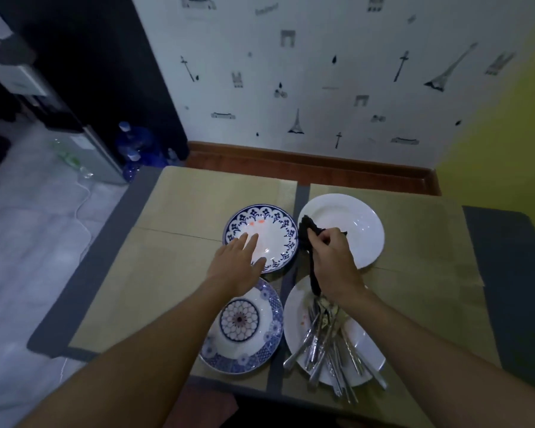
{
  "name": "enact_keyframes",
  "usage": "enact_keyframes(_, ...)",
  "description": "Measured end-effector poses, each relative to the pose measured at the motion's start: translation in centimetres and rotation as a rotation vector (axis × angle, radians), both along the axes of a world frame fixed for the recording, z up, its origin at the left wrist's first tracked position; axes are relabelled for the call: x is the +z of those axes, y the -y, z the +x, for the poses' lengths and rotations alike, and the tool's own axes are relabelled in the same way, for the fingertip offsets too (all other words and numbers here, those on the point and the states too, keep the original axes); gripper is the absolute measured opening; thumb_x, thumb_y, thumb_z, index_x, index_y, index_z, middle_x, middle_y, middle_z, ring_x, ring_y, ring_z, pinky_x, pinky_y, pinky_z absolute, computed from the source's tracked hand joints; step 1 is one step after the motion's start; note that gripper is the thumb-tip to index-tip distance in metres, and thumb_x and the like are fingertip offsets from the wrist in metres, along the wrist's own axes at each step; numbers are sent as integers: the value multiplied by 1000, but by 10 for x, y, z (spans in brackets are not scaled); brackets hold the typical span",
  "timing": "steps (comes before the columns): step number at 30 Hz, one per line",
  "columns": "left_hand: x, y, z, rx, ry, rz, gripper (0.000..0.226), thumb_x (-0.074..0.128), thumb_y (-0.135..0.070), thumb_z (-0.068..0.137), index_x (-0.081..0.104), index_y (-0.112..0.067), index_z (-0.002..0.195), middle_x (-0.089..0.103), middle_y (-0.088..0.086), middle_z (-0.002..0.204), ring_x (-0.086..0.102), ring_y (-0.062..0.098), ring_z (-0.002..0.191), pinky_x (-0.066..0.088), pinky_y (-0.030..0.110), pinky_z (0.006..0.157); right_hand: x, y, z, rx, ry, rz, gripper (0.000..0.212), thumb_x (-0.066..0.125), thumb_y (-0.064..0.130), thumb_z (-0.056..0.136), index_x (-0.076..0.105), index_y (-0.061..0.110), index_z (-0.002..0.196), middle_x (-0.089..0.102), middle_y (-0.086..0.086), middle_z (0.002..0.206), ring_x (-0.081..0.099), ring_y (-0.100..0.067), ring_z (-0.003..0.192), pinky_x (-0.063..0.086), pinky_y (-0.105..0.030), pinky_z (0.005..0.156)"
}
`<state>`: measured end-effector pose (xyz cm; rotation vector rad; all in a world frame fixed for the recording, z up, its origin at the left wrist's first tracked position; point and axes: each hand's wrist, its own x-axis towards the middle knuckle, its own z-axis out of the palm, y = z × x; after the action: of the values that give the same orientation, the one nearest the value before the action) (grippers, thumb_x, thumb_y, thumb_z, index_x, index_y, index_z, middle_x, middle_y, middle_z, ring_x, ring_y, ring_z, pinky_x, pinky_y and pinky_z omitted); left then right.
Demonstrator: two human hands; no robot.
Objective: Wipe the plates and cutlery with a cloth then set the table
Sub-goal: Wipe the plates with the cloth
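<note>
Plates are sitting four in a square on the tan placemats (195, 208) covering the grey table (504, 273), all seen from the head camera. Far left is the scalloped blue plate (275, 223), showing a couple of orange marks, and the left hand (238, 262) is reaching across its near side with fingers straight and a bit spread. Can't really tell if they're pressing on it or just hovering. Far right is the plain white plate (355, 217). The right hand (334, 261) is hanging over its near-left edge with the fingers curled tight around a dark cloth (309, 227). One bunch is poking up past the knuckles and the rest is dangling down toward the person. Near left, the flowered plate (244, 341) is lying under the left wrist, just beside the blue one. Near right, the second white plate (295, 322) is carrying a pile of cutlery (328, 347), with the handles fanning out over its near rim and some smears on it too. Behind the table the wall (322, 88) is showing little landmark drawings, and blue water bottles (136, 143) are standing on the floor off to the left.
</note>
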<state>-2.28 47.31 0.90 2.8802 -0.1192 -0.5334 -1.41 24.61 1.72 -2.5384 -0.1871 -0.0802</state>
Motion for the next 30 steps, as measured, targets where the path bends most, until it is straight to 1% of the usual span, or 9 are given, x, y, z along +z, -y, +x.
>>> enact_keyframes(1,-4,-10,-5,28,-4,-3,68,30,-53,103,12,-21,160,17,8,166,21,27,151,22,44,121,0,-7,-2,18,-5,16,35,53,30,106,60,6,130,55,7,97,54,-3,86,40,-10,67)
enact_keyframes(3,-11,-26,-14,95,-19,-30,64,38,-48,102,22,-18,156,32,12,159,35,31,143,32,45,115,-7,-22,-5,142,13,-53,42,60,2,100,56,-3,142,56,-14,104,55,-30,97,49,-31,72)
enact_keyframes(7,-26,-51,-38,190,-93,10,49,43,-38,101,35,-15,143,44,14,139,48,34,123,42,45,100,-15,-47,-11,225,22,-105,50,67,-11,91,57,-7,140,55,-19,102,56,-40,93,56,-46,66)
enact_keyframes(10,-47,-65,-52,281,-221,-14,42,44,-34,100,41,-12,136,48,15,131,52,35,116,46,45,97,-20,-59,-17,264,27,-145,52,71,-13,86,60,-7,136,56,-19,98,57,-38,88,57,-45,63)
enact_keyframes(14,-65,-75,-61,424,-232,-217,19,46,-21,99,52,-11,114,60,18,118,59,35,104,47,37,83,-26,-65,-21,289,20,-159,53,73,-13,83,61,-7,135,57,-18,96,58,-36,85,56,-43,63)
enact_keyframes(17,-63,-81,-64,486,-255,-365,7,43,-17,101,48,-13,101,63,18,115,59,33,100,42,34,76,-25,-68,-24,310,26,-158,53,75,-12,83,62,-7,134,58,-18,97,59,-36,86,58,-43,65)
enact_keyframes(22,-44,-89,-77,556,-340,-672,13,40,-24,105,50,-21,112,63,2,107,61,23,100,49,37,85,-19,-74,-28,340,31,-148,53,74,-10,85,61,-5,137,58,-17,100,60,-35,88,58,-39,67)
enact_keyframes(25,-36,-94,-83,577,-286,-768,16,38,-30,107,50,-26,116,66,1,106,66,19,98,55,40,85,-12,-79,-28,352,16,-110,50,69,-7,91,58,-4,140,57,-17,105,59,-33,93,54,-35,73)
enact_keyframes(30,-16,-95,-82,643,-98,-841,17,34,-34,108,45,-25,99,61,-1,92,62,14,81,51,29,69,9,-92,-27,395,64,-77,52,74,-6,87,60,-5,137,59,-18,102,62,-33,87,55,-35,67)
